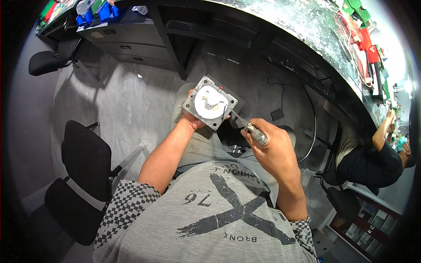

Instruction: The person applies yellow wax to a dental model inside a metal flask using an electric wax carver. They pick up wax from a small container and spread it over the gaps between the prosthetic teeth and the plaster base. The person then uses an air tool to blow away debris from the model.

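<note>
My left hand point(193, 121) grips a square grey metal dental flask point(187, 105) from below and the side, over my lap. Holes show at the flask's corners. Round white plaster point(206, 115) fills its middle, with a curved, arch-shaped recess and small yellowish spots. In my right hand point(275, 147) is a hand tool with a thick, worn handle point(257, 135) and a thin metal shaft point(237, 115). The shaft's tip is at the flask's right edge; whether it touches cannot be made out. Some left fingers are hidden beneath the flask.
A dusty workbench point(285, 17) curves across the top and right, with blue bins point(107, 12) at its far left. Black chairs point(85, 147) stand to my left. Another person point(370, 160) sits at the bench on the right. A cable point(315, 118) hangs below it.
</note>
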Available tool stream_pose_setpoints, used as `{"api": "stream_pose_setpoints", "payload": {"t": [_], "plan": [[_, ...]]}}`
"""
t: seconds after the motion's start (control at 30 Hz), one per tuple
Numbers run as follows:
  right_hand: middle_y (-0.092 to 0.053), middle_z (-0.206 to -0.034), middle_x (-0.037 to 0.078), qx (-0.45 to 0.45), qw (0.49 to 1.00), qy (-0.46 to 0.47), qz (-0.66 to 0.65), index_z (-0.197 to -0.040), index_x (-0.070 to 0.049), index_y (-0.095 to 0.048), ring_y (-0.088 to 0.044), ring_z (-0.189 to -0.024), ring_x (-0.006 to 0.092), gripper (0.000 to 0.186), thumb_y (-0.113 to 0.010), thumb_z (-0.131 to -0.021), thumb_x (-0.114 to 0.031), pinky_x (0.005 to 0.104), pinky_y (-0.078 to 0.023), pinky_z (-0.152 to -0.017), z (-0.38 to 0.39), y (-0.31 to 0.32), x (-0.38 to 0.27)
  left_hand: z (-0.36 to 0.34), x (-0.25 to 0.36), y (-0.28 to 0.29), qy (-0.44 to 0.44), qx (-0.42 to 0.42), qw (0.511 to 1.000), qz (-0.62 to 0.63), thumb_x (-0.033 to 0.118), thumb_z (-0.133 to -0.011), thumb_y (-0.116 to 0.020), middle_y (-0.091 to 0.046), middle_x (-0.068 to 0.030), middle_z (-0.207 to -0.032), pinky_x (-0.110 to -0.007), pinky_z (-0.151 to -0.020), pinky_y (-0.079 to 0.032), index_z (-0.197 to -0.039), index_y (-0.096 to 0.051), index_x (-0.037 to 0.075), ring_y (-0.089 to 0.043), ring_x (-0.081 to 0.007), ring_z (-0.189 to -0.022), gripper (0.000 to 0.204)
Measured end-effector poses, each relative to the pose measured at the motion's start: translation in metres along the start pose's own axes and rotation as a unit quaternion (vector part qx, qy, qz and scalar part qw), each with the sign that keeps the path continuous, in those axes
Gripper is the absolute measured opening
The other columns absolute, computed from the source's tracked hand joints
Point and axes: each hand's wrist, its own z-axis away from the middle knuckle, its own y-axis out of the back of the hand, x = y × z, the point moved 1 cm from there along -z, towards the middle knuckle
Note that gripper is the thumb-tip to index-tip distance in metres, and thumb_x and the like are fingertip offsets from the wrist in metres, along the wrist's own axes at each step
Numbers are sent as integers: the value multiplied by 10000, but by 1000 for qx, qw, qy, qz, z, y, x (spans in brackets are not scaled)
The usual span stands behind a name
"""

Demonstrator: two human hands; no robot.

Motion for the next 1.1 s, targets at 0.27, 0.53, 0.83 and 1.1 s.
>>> {"api": "stream_pose_setpoints", "payload": {"t": [0.27, 0.53, 0.83, 1.1], "plan": [[-683, -904, 173, 5, 1000, 4, -17, -1015, -25, -645, -667, -847, 394, 183, -714, -897, -146, 463, -525, -728, 3, 0, -3, -2, 0, -4, -5, -33, 998, 44, 661, -911, -460, -515, -88, -1483, -794, -981, -412, -1490, -469, 170, -519, -443, -1320, 759], [-670, -888, 168, 3, 1000, 22, -19, -1015, -26, -646, -659, -844, 385, 181, -717, -890, -137, 464, -522, -727, 2, -2, -5, -2, -1, 4, -9, -14, 999, 45, 716, -876, -545, -422, -102, -1563, -830, -965, -387, -1508, -440, 254, -435, -457, -1391, 790], [-676, -887, 173, -24, 1000, 17, -4, -1014, -24, -639, -667, -835, 388, 189, -710, -900, -157, 464, -525, -725, 3, -6, -4, -1, 3, 8, 14, -29, 995, 94, 634, -970, -436, -423, -90, -1570, -844, -991, -331, -1487, -488, 258, -408, -449, -1415, 641], [-682, -901, 177, -40, 999, 10, -7, -1019, -20, -641, -674, -834, 393, 191, -702, -910, -165, 469, -531, -731, 0, -9, -7, -1, 3, 9, 12, -20, 996, 88, 614, -979, -433, -422, -88, -1569, -838, -976, -354, -1482, -497, 254, -415, -468, -1402, 622]]}}
